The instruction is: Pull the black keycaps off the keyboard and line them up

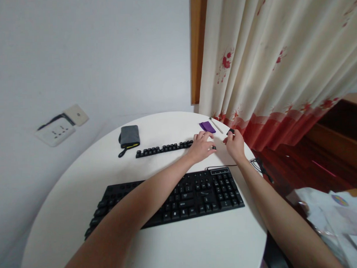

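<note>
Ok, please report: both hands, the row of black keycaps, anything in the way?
Left hand at the right end of the row of black keycaps. Right hand at small black item, grip unclear. Left forearm over long black keyboard, hiding part.

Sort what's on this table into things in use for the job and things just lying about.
Likely part of the job:
Left hand, with a small black piece at its fingertips
Right hand, apparently holding a dark item
Row of black keycaps, beside the left hand
Black keyboard

Apparently just lying about:
Grey pouch
Purple cloth
Pale stick, though perhaps a tool
</note>
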A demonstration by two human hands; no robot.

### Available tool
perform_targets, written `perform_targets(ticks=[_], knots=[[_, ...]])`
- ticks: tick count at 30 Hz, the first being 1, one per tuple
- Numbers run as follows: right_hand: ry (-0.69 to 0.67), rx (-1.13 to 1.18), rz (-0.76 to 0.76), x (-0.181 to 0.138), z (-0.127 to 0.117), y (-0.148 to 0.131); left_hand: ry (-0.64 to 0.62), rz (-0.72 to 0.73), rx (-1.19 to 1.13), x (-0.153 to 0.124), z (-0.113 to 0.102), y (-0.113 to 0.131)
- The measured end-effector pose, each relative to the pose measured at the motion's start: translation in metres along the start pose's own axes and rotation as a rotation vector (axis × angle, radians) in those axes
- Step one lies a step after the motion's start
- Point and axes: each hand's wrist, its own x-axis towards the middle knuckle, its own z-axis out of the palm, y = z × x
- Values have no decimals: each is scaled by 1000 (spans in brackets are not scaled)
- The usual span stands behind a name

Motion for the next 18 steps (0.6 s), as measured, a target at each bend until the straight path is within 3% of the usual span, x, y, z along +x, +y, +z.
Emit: perform_targets(ticks=[6,13,18], knots=[[-22,-5,2,2,-1,5,-46,-79,26,0,5,-5],[5,9,-19,1,-2,2,38,-86,-2,-1,-7,-2],[23,14,-33,1,-4,-2,-34,-121,33,-3,-14,-2]])
